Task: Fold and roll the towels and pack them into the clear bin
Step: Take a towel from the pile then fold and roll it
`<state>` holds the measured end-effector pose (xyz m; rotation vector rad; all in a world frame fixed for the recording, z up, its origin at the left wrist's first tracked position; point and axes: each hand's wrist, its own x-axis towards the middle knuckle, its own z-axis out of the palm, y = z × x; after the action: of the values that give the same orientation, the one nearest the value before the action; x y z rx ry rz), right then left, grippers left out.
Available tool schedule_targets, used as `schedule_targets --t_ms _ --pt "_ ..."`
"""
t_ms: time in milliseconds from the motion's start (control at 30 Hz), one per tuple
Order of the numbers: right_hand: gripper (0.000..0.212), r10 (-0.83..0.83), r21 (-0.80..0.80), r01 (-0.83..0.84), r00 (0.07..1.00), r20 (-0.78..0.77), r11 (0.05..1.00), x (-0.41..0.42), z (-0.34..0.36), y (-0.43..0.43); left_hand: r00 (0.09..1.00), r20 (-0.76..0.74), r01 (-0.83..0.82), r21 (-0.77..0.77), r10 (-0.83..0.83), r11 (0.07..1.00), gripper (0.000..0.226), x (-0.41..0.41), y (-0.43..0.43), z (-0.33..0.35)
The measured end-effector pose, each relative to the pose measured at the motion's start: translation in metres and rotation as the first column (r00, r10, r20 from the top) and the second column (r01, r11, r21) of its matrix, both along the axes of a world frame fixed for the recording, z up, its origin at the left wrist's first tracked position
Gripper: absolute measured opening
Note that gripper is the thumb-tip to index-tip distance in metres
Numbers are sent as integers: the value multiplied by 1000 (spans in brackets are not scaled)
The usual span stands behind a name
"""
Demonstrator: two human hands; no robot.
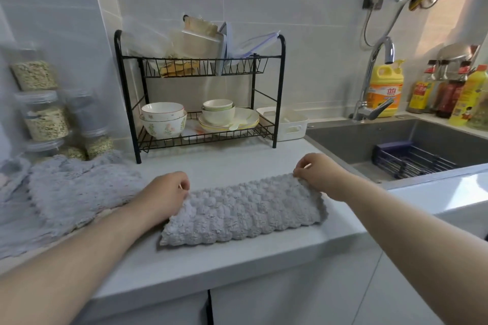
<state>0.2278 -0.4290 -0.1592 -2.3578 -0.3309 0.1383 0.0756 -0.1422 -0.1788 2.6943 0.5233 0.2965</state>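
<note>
On the counter point(237, 161) — a folded grey towel point(245, 211) (bobbled, long).

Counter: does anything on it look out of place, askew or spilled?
Nothing is spilled or damaged. The folded towel lies slanted to the edge of the counter, and the other towels sit crumpled at the left.

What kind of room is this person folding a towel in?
Most likely a home kitchen: a sink with a faucet, a black dish rack holding bowls, and a yellow dish-soap bottle behind the sink.
</note>
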Motion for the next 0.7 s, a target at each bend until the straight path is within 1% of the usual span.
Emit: schedule_targets --t_ms 33,67,100,133,167,200,233,267,300,333,367,433,467,533,600,700 --pt "28 -48 -31 48 999 18 998 -2 0 -2 1000 9 2 85 -3 996 12 -4 -3 2" --pt "36 -98 -60 99 995 17 993 -4 1 -4 999 36 2 213 -10 977 21 -7 -7 6" --pt "43 -147 -56 145 988 -39 988 -8 5 -8 996 74 27 328 -54 944 29 -10 -15 13" --pt "47 -179 -27 177 972 -151 984 -11 9 -12 985 102 91 369 -137 925 35 -12 -27 20" --pt "49 -189 5 199 940 -283 980 -15 12 -15 971 78 187 345 -227 920 39 -14 -41 27" --pt "49 -181 9 200 904 -387 980 -19 14 -17 953 0 292 283 -304 914 43 -14 -54 30" --pt "45 -148 9 170 878 -455 985 -22 15 -19 928 -102 372 217 -358 903 48 -11 -66 29" --pt "38 -113 18 139 871 -479 990 -23 12 -18 902 -212 412 167 -375 896 56 -7 -76 23" --pt "30 -76 41 109 872 -484 993 -26 10 -17 882 -301 419 145 -364 896 65 -2 -82 15" --pt "26 -45 81 95 880 -473 992 -29 9 -16 869 -359 414 147 -342 898 72 3 -84 7" --pt "26 -11 162 95 889 -458 982 -30 8 -16 866 -381 405 154 -324 901 76 6 -85 2" --pt "30 44 348 126 896 -442 929 -34 9 -17 872 -382 390 164 -306 906 83 10 -85 -5" --pt "27 70 399 119 901 -429 909 -37 9 -18 872 -387 388 169 -302 906 88 11 -85 -8" --pt "15 83 369 73 918 -388 927 -40 8 -23 872 -398 381 185 -286 906 98 11 -86 -11" --pt "15 49 311 70 933 -357 948 -42 10 -26 878 -392 369 195 -273 909 98 15 -90 -13" --pt "9 17 300 80 951 -308 951 -41 24 -29 888 -367 363 185 -279 913 95 22 -104 -13"
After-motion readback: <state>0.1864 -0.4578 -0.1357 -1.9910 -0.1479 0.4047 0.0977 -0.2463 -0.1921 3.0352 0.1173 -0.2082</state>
